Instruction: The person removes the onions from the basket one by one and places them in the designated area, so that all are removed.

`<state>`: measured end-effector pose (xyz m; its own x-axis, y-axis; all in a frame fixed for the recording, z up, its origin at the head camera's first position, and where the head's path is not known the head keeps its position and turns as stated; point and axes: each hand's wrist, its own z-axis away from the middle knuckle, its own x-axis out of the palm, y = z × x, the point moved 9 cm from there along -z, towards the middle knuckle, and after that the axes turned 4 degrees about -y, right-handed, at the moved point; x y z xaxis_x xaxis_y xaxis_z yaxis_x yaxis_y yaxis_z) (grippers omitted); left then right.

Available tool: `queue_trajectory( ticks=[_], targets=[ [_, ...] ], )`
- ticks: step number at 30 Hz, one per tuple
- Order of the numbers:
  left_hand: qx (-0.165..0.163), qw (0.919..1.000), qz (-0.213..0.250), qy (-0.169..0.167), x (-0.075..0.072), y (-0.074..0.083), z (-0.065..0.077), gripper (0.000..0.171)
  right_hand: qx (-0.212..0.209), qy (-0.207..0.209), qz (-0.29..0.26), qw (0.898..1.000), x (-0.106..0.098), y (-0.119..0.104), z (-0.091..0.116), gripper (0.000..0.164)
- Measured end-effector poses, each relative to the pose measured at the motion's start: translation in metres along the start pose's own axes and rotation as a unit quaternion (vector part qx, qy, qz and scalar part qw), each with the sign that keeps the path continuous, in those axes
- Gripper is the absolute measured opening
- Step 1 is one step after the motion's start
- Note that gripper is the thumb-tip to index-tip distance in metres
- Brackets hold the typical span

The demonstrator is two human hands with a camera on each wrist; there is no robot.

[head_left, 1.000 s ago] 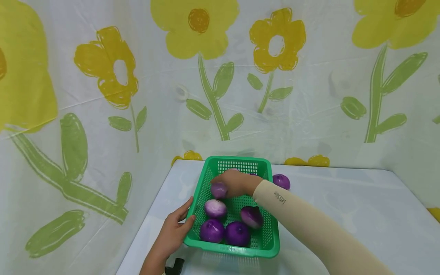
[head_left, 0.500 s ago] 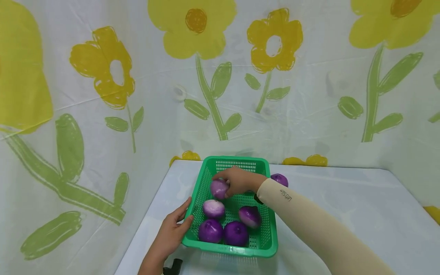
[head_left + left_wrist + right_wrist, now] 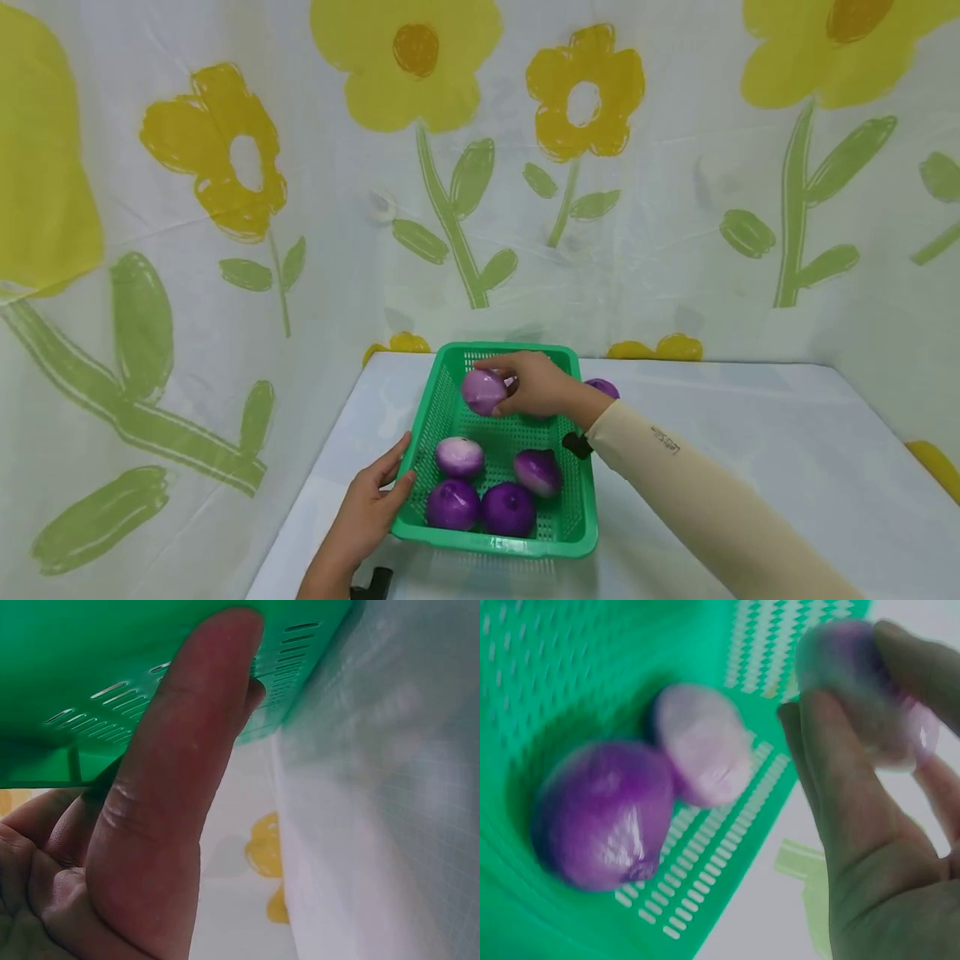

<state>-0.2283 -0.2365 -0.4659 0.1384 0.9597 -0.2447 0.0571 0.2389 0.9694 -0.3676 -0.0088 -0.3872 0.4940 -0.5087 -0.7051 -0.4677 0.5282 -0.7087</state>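
In the head view my right hand [image 3: 543, 385] pinches a purple onion [image 3: 483, 392] between thumb and fingers, above the far half of a green plastic basket [image 3: 495, 546]. The right wrist view also shows this onion [image 3: 907, 735], partly covered by the fingers. My left hand [image 3: 367, 508] rests against the outside of the basket's left wall, fingers and thumb extended. Inside, a pale-topped onion [image 3: 460, 457] lies behind two dark purple onions, the left onion [image 3: 452, 504] and the right onion [image 3: 508, 508]. A two-tone onion [image 3: 537, 472] sits near the right wall.
Another onion [image 3: 602, 387] lies outside the basket, beyond its right rim, partly hidden by the right arm. The basket stands on a white table [image 3: 720, 433]. A flower-printed sheet [image 3: 637, 275] hangs behind and at the left.
My right hand has lifted the onion up from among the others, toward the far end of the basket. My left hand stays at the basket's side.
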Motion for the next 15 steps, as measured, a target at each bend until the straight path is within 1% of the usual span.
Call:
queue_trajectory(
  ticks=[3,5,9,12,15],
  targets=[
    [-0.002,1.0000,-0.001,0.002,0.003,-0.001,0.001,0.061,0.001,0.019,-0.041,0.999,-0.007,0.003,0.019,0.080],
    [0.003,1.0000,-0.001,0.005,0.003,0.000,0.002,0.061,-0.004,0.026,-0.069,0.997,-0.013,0.003,0.031,0.080],
    [0.009,0.9999,-0.006,0.009,0.001,0.001,0.002,0.061,-0.017,0.048,-0.097,0.994,-0.030,0.005,0.051,0.080],
    [0.007,0.9998,-0.013,0.013,-0.001,-0.001,0.001,0.061,-0.015,0.081,-0.113,0.990,-0.044,0.015,0.066,0.079],
    [0.004,0.9998,-0.015,0.016,-0.002,-0.002,0.001,0.061,0.001,0.115,-0.142,0.983,-0.054,0.032,0.082,0.079]
  ],
)
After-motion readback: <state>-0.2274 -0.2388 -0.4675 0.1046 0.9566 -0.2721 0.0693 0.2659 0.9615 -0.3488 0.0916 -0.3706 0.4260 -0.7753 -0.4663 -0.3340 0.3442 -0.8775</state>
